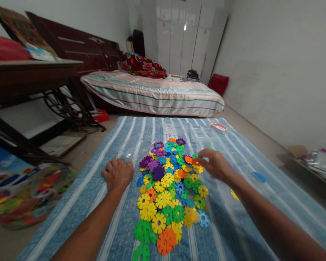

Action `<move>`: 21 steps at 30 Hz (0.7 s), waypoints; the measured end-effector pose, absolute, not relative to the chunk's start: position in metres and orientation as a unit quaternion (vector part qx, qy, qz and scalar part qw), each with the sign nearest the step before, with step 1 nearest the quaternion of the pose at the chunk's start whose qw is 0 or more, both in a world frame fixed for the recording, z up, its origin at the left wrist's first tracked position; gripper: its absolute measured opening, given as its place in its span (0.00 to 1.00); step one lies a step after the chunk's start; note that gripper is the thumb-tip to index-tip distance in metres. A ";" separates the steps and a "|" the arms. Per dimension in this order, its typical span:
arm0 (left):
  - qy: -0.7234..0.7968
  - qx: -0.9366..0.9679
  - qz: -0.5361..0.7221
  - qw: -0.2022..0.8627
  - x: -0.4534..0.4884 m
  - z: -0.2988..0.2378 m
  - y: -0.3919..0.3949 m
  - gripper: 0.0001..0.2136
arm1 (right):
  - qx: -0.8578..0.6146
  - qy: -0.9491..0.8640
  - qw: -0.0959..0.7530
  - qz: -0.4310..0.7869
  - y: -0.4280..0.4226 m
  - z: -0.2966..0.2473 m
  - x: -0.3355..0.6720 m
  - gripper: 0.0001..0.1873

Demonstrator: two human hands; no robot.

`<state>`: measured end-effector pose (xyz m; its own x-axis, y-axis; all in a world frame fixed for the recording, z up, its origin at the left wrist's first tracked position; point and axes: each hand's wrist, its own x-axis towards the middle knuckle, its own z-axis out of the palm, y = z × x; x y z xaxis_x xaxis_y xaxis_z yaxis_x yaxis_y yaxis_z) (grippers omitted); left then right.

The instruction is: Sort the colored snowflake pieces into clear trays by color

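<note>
A heap of flat, flower-shaped plastic discs (168,188) in yellow, green, blue, purple and orange lies on a blue-and-white striped mat (119,203). My left hand (118,174) rests on the mat just left of the heap, its fingers curled into a fist near a clear plastic bag (130,154). My right hand (216,165) hovers at the heap's right edge, fingertips pinched together at a green disc (199,157). Whether the disc is held is unclear.
A bed (154,92) with a striped cover stands beyond the mat. A dark table (29,72) with a treadle frame is at left. A bag of coloured discs (32,195) lies on the floor at left. A small packet (218,126) sits near the mat's far edge.
</note>
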<state>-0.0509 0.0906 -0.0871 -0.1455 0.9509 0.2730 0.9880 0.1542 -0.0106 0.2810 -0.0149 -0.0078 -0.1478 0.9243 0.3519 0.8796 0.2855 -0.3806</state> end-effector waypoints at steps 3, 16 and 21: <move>-0.752 -0.644 -0.077 0.118 -0.052 -0.089 0.091 0.22 | -0.714 -0.667 0.202 -0.058 0.041 0.013 0.310 0.10; -0.756 -0.639 -0.083 0.116 -0.048 -0.089 0.088 0.22 | -0.739 -0.655 0.156 -0.036 0.055 0.004 0.300 0.16; -0.758 -0.636 -0.100 0.103 -0.045 -0.092 0.088 0.22 | -0.548 -0.806 0.205 0.083 -0.031 -0.018 0.252 0.11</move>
<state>-0.0448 0.0877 -0.0922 -0.1687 0.9442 0.2830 0.9853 0.1697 0.0212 0.2516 -0.0315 -0.0179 -0.3146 0.9186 0.2393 0.8506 0.3847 -0.3584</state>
